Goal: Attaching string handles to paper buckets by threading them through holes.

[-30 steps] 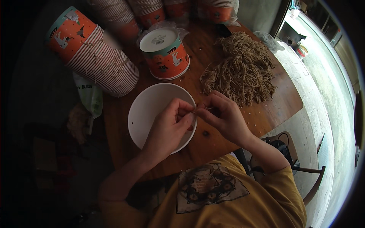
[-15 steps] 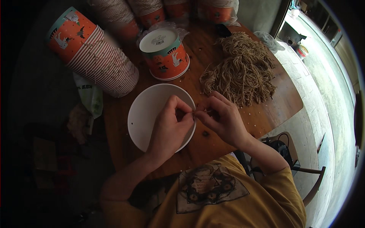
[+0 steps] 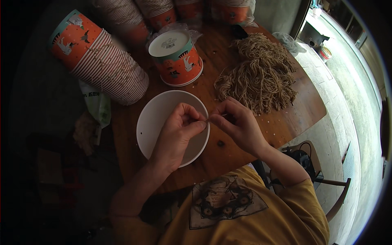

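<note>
Standing at the far side of the round wooden table [image 3: 286, 122] in the head view are printed paper tubs: one upturned orange tub [image 3: 176, 58] with a teal band, animal figures and a white base facing up, and to its left a long nested stack of tubs [image 3: 98, 61] lying on its side, orange end outward, striped rims showing. More stacks [image 3: 159, 10] of the same kind line the far edge, partly cut off. A thin greenish plastic bag [image 3: 96, 104] hangs off the table's left rim below the lying stack.

A short length of tan string [image 3: 209, 119] runs between the two hands at the right rim of the open white tub [image 3: 153, 122]. The left hand [image 3: 177, 132] lies over the tub's mouth, thumb and forefinger pinched on the string. The right hand [image 3: 241, 124], just beside the tub, has its fingers curled and pinched on the string's other end.

The white tub's inside looks bare, with a small hole in its wall. A heaped bundle of tan strings [image 3: 259, 75] rests just beyond the right hand.
</note>
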